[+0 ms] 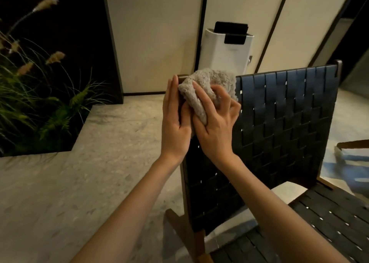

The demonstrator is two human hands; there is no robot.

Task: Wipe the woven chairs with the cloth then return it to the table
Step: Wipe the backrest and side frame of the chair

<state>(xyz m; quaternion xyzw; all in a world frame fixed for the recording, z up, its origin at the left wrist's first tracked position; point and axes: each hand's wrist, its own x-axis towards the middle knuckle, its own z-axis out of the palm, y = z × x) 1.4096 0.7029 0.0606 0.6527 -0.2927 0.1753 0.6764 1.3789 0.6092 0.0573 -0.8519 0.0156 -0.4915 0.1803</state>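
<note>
A dark woven chair (283, 123) with a wooden frame stands in front of me, backrest upright, seat at the lower right. A fluffy grey cloth (207, 87) is draped over the backrest's top left corner. My right hand (215, 123) grips the cloth with curled fingers against the weave. My left hand (174, 119) lies flat with straight fingers along the left frame post, touching the cloth's edge.
A white appliance (227, 51) stands behind the chair against pale wall panels. A planter with grasses (36, 95) fills the left side. Pale stone floor (99, 163) lies left of the chair. Another wooden furniture edge (353, 145) shows at the right.
</note>
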